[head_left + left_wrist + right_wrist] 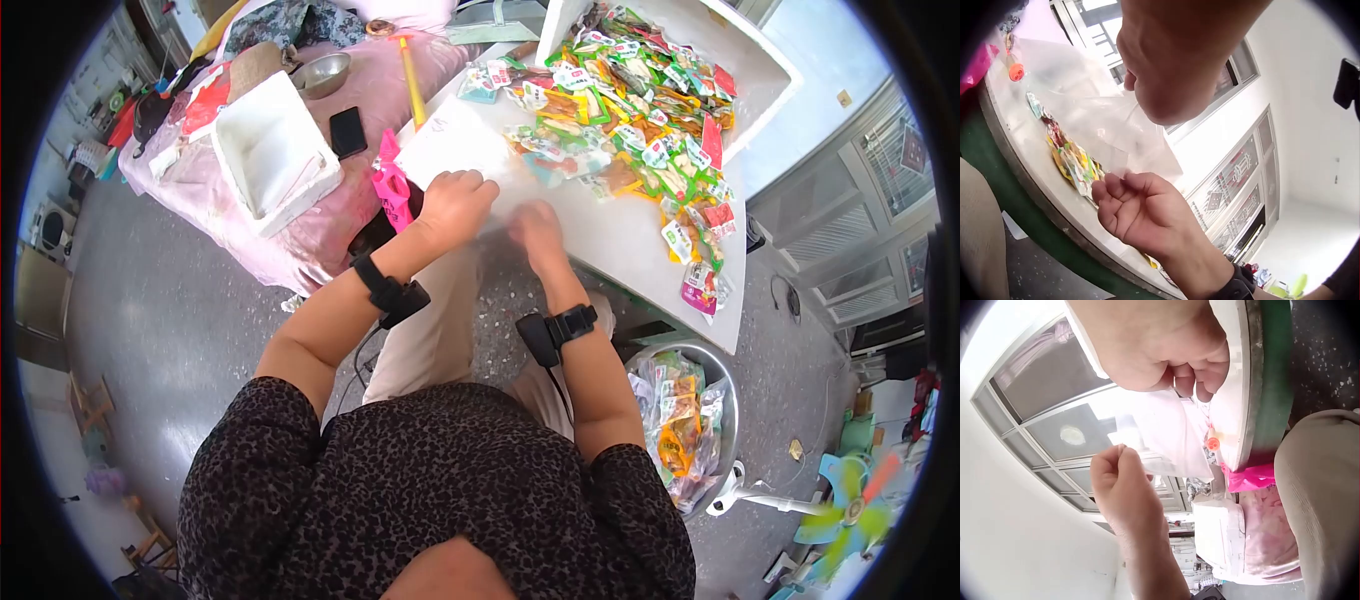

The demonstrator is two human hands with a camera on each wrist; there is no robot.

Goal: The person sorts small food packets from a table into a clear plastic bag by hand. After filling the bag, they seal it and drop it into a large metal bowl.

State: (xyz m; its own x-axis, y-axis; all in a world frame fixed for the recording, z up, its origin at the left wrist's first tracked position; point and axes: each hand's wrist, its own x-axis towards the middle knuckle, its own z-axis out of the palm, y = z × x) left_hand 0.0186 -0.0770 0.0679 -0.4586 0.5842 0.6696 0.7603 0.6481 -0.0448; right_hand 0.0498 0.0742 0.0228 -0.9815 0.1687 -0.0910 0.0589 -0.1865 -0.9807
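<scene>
Between my two hands hangs a clear plastic bag (1147, 134), held up over the near edge of the white table (610, 235). My left hand (458, 208) pinches the bag between thumb and forefinger, which shows best in the right wrist view. Opposite it, my right hand (540, 237) has its fingers curled, with thumb and forefinger at the bag's edge in the left wrist view. Behind the bag, many colourful small food packets (645, 125) spread over the table. A flat white stack (455, 145) lies just beyond my left hand.
A large white foam box (775, 80) on its side backs the packets. Below the table's right side stands a metal basin (732, 410) of bagged packets, near a fan (850, 510). Left lies a bed with a foam box (325, 180) and phone (348, 133); a pink bag (392, 182) hangs between.
</scene>
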